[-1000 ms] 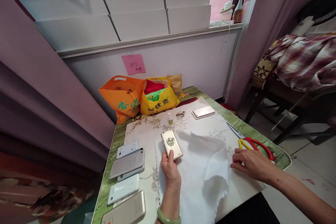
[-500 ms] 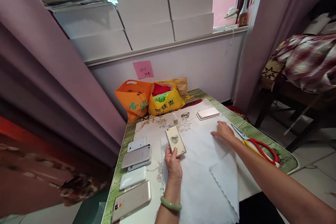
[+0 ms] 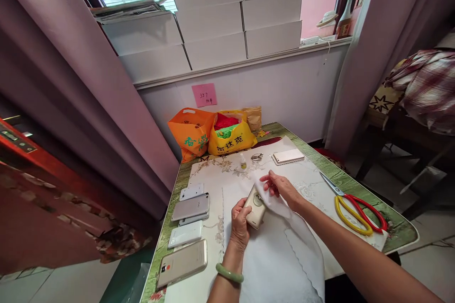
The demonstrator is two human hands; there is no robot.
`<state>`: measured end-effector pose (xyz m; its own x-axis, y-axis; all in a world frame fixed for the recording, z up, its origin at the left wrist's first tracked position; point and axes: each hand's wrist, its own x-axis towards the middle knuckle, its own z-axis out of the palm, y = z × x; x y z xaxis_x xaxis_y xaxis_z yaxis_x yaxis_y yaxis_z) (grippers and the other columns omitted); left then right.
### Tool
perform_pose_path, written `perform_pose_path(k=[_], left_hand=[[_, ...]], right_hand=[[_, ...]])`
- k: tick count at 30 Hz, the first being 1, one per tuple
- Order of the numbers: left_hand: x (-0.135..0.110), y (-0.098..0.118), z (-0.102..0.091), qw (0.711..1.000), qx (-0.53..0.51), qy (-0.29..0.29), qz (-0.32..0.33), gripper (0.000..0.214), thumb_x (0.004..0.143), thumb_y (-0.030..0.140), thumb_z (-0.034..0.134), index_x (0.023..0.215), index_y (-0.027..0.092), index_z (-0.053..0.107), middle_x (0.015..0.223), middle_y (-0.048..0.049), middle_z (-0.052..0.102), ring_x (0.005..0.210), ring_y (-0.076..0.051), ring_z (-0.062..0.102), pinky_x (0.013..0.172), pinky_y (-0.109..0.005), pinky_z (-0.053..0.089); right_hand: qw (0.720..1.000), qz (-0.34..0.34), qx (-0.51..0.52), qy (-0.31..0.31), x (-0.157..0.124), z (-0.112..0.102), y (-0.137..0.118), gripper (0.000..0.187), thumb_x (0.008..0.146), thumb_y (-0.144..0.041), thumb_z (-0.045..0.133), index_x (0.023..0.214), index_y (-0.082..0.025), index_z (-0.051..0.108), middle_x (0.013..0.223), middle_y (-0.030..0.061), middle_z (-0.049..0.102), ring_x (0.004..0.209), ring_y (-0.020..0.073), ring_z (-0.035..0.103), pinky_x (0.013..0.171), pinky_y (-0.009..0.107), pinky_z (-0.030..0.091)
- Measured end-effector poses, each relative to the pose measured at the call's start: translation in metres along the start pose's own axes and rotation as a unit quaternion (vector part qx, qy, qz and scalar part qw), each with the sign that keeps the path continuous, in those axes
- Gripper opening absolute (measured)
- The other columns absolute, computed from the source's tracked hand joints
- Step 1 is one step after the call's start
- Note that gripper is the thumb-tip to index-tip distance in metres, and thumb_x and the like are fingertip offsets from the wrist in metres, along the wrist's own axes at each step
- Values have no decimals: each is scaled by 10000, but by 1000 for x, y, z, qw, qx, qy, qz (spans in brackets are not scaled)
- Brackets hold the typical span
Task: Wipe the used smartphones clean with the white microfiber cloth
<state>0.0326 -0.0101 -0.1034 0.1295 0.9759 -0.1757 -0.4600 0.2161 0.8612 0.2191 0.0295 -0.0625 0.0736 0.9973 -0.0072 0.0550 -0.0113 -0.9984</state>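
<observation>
My left hand (image 3: pixel 241 220), a green bangle on its wrist, is closed around a gold smartphone (image 3: pixel 254 213) whose back faces up, with a round ring holder on it. My right hand (image 3: pixel 280 188) pinches a fold of the white cloth (image 3: pixel 265 265) and holds it against the phone's upper right side, covering part of it. The rest of the cloth spreads over the table under both hands.
Several phones (image 3: pixel 190 207) lie along the left edge of the table. Two stacked phones (image 3: pixel 288 155), glasses (image 3: pixel 256 156) and a small bottle (image 3: pixel 243 161) lie farther back. Scissors (image 3: pixel 360 213) rest at the right. An orange bag (image 3: pixel 192 135) and a yellow bag (image 3: pixel 232 139) stand at the back.
My right hand has come left from the cloth's far right corner, lifting the cloth onto the phone. My left hand has shifted slightly right with the phone. The whole view has also shifted.
</observation>
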Motion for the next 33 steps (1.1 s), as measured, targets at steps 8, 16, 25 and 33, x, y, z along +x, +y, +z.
perform_pose_path(k=[8, 16, 25, 33], left_hand=[[2, 0, -4, 999, 37, -13, 3, 300, 659, 325, 686, 885, 128, 679, 671, -19, 638, 544, -122, 511, 526, -236, 410], [3, -6, -1, 998, 57, 21, 18, 324, 736, 444, 718, 675, 151, 595, 584, 18, 548, 550, -98, 441, 544, -223, 346], [6, -7, 3, 995, 69, 73, 17, 355, 721, 476, 749, 764, 140, 642, 620, 10, 602, 555, -101, 483, 544, -211, 350], [9, -3, 9, 994, 53, 93, 11, 343, 714, 456, 772, 788, 141, 657, 700, -17, 652, 601, -112, 533, 587, -219, 410]], right_hand=[[987, -67, -121, -77, -5, -4, 31, 500, 762, -554, 670, 1100, -185, 685, 929, 51, 709, 839, 219, 626, 760, 320, 485], [989, -63, -53, -125, 2, 13, 42, 496, 768, -631, 643, 942, -171, 698, 826, 29, 683, 764, 217, 593, 690, 293, 468], [992, -23, 61, 107, 27, 9, 63, 581, 771, -727, 567, 835, -156, 652, 758, 33, 662, 743, 210, 578, 709, 296, 458], [992, 49, 100, 51, 27, -5, 59, 662, 817, -768, 468, 926, -165, 720, 911, 87, 730, 905, 261, 641, 773, 321, 491]])
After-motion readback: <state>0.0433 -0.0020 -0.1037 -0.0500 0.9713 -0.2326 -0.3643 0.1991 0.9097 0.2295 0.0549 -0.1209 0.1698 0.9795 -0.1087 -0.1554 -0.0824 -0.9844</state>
